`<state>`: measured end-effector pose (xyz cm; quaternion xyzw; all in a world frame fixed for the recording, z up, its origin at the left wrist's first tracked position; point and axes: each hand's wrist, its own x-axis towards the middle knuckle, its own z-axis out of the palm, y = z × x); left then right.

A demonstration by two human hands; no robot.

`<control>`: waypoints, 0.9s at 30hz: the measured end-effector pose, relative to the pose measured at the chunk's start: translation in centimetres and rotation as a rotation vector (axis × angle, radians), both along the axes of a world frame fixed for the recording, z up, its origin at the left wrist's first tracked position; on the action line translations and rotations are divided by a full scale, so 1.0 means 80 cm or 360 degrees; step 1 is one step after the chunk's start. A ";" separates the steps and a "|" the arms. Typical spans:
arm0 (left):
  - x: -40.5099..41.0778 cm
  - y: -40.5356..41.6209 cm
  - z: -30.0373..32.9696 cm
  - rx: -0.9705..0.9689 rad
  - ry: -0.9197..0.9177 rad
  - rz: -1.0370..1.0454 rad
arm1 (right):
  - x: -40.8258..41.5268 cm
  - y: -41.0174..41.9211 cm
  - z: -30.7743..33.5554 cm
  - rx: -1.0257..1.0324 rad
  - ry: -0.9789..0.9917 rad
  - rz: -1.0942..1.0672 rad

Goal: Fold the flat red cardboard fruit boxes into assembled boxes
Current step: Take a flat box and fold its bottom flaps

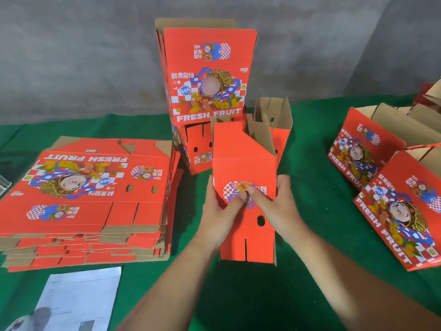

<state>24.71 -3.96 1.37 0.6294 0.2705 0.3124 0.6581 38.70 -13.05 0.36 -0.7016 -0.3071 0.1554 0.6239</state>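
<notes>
front: half-folded box (243, 168) held by both hands, upright printed box (207, 75) close behind it, blocks reach fwd
left: stack of flat boxes (88, 194) fills that side, narrow green strip betw. stack & held box
right: two assembled boxes (381, 182) on their sides, wide open cloth (310, 163) betw. them & held box
near-left: paper sheet (81, 299) lying flat, low
near edge: cloth bare under forearms

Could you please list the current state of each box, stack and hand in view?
Box being folded: partly folded, flaps open, gripped at both sides.
Flat stack: unfolded, lying flat.
Upright box: standing, top open.
Assembled boxes: lying on their sides.
Left hand: gripping panel.
Right hand: gripping panel.
</notes>
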 end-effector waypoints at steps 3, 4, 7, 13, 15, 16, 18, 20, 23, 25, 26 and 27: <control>-0.001 0.012 0.010 0.0220 0.0184 -0.0015 | -0.027 -0.001 0.000 0.0114 -0.0201 -0.0132; -0.001 0.014 0.015 0.0255 0.0365 0.0060 | -0.040 -0.001 -0.005 0.0121 -0.0295 -0.0143; -0.004 0.010 0.029 -0.0081 0.0249 -0.0074 | -0.083 -0.002 -0.028 0.0081 -0.0534 -0.0180; -0.006 -0.030 0.033 0.0364 0.0061 -0.0268 | -0.119 0.002 -0.042 -0.0081 -0.0436 0.0369; -0.012 -0.019 0.029 0.0160 0.0026 0.0004 | -0.101 -0.007 -0.046 -0.0219 -0.0755 0.0624; -0.016 -0.010 0.025 0.0094 0.0039 0.0052 | -0.087 -0.009 -0.045 -0.0265 -0.0809 0.0713; -0.027 0.006 0.023 0.0072 0.0073 0.0096 | -0.058 -0.008 -0.044 -0.0351 -0.0882 0.0708; -0.038 0.025 0.022 0.0098 0.0082 0.0143 | -0.034 0.001 -0.037 -0.0353 -0.0711 0.0523; -0.057 0.052 0.016 0.0033 0.0116 0.0131 | 0.007 0.019 -0.023 -0.0426 -0.0340 0.0141; -0.069 0.068 0.009 -0.0132 0.0097 0.0111 | 0.034 0.027 -0.017 -0.0536 -0.0057 0.0011; -0.074 0.074 0.008 -0.0220 0.0076 0.0119 | 0.046 0.030 -0.016 -0.0577 0.0123 -0.0017; -0.076 0.079 0.008 -0.0293 0.0052 0.0140 | 0.054 0.030 -0.015 -0.0613 0.0288 -0.0017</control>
